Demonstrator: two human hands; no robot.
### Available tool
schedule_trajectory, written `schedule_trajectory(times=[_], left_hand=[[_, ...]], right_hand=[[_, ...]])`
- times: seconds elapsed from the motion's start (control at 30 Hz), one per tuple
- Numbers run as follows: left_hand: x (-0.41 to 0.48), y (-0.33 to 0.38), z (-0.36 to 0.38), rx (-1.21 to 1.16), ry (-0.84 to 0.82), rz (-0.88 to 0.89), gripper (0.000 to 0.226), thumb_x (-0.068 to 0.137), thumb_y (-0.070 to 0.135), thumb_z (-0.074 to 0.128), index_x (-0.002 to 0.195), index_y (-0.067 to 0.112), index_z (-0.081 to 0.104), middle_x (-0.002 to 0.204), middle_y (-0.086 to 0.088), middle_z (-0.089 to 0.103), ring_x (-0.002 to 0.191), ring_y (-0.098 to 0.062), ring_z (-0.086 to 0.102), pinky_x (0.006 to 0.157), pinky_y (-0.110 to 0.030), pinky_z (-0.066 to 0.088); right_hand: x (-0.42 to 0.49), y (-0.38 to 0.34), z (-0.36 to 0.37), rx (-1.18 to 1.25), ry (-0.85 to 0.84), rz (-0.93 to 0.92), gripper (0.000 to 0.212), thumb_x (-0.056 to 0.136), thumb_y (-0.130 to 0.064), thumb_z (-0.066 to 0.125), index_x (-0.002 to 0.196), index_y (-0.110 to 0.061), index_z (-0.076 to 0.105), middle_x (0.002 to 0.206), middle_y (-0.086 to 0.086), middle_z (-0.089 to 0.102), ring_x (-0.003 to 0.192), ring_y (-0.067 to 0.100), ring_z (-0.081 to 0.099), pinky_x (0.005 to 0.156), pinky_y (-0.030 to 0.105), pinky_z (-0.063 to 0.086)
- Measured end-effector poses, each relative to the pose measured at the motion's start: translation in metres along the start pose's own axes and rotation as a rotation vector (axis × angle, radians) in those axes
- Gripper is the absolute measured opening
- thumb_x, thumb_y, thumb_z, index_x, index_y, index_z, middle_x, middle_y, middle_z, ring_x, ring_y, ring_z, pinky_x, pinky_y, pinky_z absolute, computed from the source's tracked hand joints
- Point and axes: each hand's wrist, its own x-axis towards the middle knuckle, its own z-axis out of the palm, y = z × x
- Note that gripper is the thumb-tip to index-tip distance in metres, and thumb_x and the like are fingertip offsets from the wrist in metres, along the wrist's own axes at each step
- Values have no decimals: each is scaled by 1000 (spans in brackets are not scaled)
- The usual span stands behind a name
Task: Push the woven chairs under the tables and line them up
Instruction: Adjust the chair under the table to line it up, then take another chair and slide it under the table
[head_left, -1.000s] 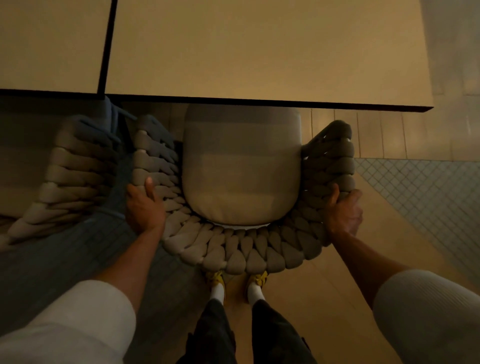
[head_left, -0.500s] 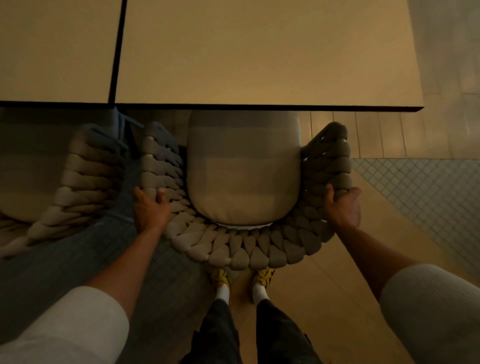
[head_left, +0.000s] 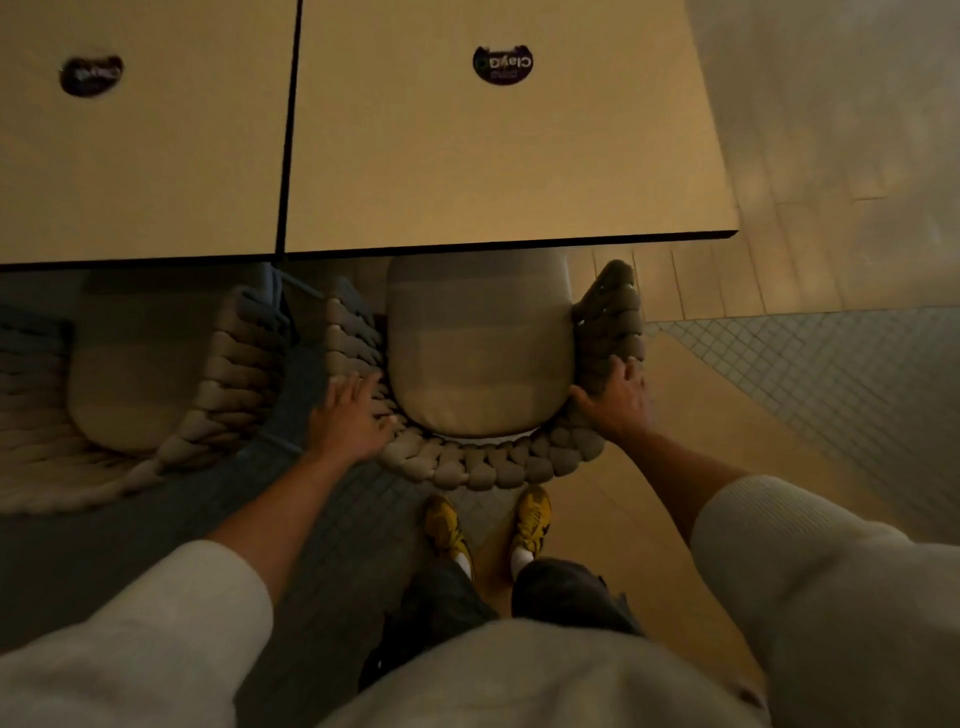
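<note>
Both grips are loosened since earlier: left hand (head_left: 347, 415) and right hand (head_left: 618, 397) lie flat on woven chair (head_left: 483, 467); uneven pressing risks skewing it against neighbouring chair (head_left: 228, 374).

Two woven chairs (head_left: 488, 467) (head_left: 171, 415) side by side, fronts tucked under tables (head_left: 493, 156).

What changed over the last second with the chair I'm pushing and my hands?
The woven chair slid forward, its cushion further under the right table. The left hand and right hand loosened from gripping to flat, fingers spread on the backrest. The neighbouring chair stayed put.
</note>
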Motion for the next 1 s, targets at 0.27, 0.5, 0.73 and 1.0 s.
schedule_trajectory(times=[0.27, 0.5, 0.73, 1.0], left_hand=[[4, 93, -42, 323, -22, 349, 91, 92, 84, 28, 165, 33, 7, 175, 1, 2, 160, -30, -2, 126, -60, 7], [-5, 198, -36, 283, -93, 415, 97, 91, 86, 26, 166, 25, 14, 174, -2, 11, 160, -28, 5, 125, -62, 10], [1, 305, -2, 308, -141, 361, 99, 90, 87, 25, 166, 25, 13, 174, -2, 12, 160, -28, 8, 124, -64, 12], [26, 478, 7, 291, -78, 399, 92, 90, 87, 26, 164, 33, 16, 174, 1, 12, 160, -27, 7, 122, -68, 9]], right_hand=[[-40, 10, -27, -154, -33, -173, 97, 90, -78, 48, 164, -30, 8, 173, 6, -4, 158, 34, -2, 124, 64, 13], [-36, 66, -51, -93, -3, -117, 98, 86, -85, 46, 162, -32, 15, 172, 6, 9, 157, 36, 9, 120, 68, 18], [16, 167, -99, -111, -49, -143, 103, 82, -91, 39, 162, -28, 21, 172, 5, 12, 156, 36, 14, 117, 72, 18], [88, 301, -224, -202, -29, -163, 109, 80, -93, 37, 161, -23, 21, 171, 7, 14, 156, 34, 15, 118, 73, 15]])
